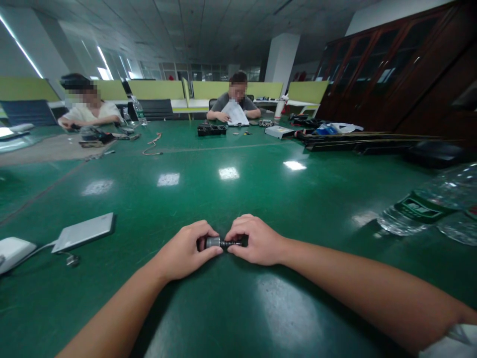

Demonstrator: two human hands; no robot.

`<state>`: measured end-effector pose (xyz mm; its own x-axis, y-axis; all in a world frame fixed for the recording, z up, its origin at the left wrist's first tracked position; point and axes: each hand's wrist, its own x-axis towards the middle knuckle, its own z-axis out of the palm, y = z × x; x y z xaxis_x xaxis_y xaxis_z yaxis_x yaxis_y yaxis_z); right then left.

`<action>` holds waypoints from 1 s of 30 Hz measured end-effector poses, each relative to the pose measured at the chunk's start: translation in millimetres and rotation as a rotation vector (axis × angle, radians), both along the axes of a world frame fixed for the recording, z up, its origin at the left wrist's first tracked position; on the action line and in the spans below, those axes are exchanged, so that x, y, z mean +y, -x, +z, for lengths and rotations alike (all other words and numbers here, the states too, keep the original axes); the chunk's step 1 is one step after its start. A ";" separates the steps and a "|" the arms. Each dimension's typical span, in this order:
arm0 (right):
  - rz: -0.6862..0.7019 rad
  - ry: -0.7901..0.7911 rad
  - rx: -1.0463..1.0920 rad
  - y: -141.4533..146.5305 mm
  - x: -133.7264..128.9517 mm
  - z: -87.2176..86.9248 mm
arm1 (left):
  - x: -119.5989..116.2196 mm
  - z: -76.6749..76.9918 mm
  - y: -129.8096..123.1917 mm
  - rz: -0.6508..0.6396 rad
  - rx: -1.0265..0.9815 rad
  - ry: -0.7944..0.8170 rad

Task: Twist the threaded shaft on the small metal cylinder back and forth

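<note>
Just above the green table (223, 199), a small metal part (213, 242) lies sideways between my hands. It has a grey cylinder at its left and a thin, dark, ridged shaft, like a spring or thread, at its right. My left hand (190, 248) is closed round the grey cylinder, thumb below and fingers above. My right hand (257, 241) pinches the right end of the ridged shaft (225, 243). The fingers hide both ends, and I cannot tell whether it is one piece or two joined.
At left lie a silver flat box (85, 232) with a cable, a white device (15, 253) and a tiny metal piece (72, 260). Water bottles (417, 211) stand at right. Dark strips (335, 144) lie beyond. Two people (91, 109) sit across, one holding papers (236, 114).
</note>
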<state>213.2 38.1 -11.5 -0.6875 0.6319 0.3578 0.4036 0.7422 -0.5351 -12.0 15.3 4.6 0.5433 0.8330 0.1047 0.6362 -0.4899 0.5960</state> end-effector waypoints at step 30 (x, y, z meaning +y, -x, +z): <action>-0.041 -0.010 -0.005 -0.4 2.6 -1.6 | -1.0 2.0 -0.4 0.026 0.041 -0.089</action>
<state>213.6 40.7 -13.0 -0.6631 0.6556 0.3612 0.4360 0.7305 -0.5255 -11.6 14.2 6.6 0.5268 0.8353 0.1573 0.6724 -0.5227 0.5241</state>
